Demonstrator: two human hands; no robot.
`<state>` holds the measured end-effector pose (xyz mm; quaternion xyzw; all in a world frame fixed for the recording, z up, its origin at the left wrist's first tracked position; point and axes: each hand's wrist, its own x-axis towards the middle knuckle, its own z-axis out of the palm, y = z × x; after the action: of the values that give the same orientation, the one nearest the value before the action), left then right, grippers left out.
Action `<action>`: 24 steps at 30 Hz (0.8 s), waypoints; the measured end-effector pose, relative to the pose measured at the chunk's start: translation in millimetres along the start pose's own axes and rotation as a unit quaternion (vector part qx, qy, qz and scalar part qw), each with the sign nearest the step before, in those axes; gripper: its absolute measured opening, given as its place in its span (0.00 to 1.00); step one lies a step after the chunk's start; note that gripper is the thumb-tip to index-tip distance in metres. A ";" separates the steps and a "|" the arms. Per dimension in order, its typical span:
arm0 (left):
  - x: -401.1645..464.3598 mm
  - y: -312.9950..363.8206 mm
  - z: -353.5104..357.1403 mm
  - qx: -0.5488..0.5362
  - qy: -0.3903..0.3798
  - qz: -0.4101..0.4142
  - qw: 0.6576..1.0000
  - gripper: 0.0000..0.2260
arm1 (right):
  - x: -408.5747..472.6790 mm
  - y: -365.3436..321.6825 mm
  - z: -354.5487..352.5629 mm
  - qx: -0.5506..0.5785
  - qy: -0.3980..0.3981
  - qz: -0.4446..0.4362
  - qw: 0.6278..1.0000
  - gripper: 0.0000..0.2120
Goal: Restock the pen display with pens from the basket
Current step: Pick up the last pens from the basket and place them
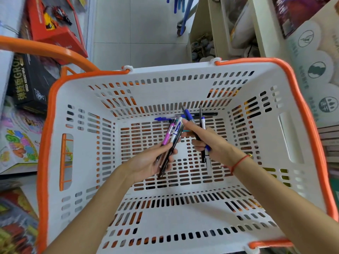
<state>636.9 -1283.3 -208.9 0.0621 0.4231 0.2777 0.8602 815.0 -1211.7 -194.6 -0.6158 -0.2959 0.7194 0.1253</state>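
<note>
Hands (pixel 183 151), pens (pixel 174 132); "GROZA" box (pixel 27 79)

Bright, even, diffuse indoor light; source not visible. Shadows soft and faint inside the basket (pixel 183 213). No harsh glare; mild sheen on the floor tiles (pixel 139 30). Strong wide-angle bowing of the basket rim. Centre fairly sharp; left and lower-left edges smeared, boxes (pixel 20 136) there out of focus.
</note>
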 end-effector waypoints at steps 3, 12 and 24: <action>0.5 -2.3 1.3 0.003 -0.019 -0.017 1.000 0.17 | 1.3 -3.5 1.2 -0.066 0.012 0.022 0.997 0.18; -4.2 -4.2 -5.4 0.057 -0.040 -0.023 0.997 0.19 | 2.5 -11.5 -10.0 -0.122 0.059 -0.017 0.991 0.15; -5.6 -8.6 -7.5 0.130 -0.038 -0.052 0.989 0.15 | 5.4 -12.6 -15.9 -0.222 -0.057 0.095 0.969 0.19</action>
<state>632.1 -1294.5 -212.7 0.1622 0.4252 0.1724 0.8736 826.9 -1194.4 -192.7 -0.6117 -0.3951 0.6780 -0.1004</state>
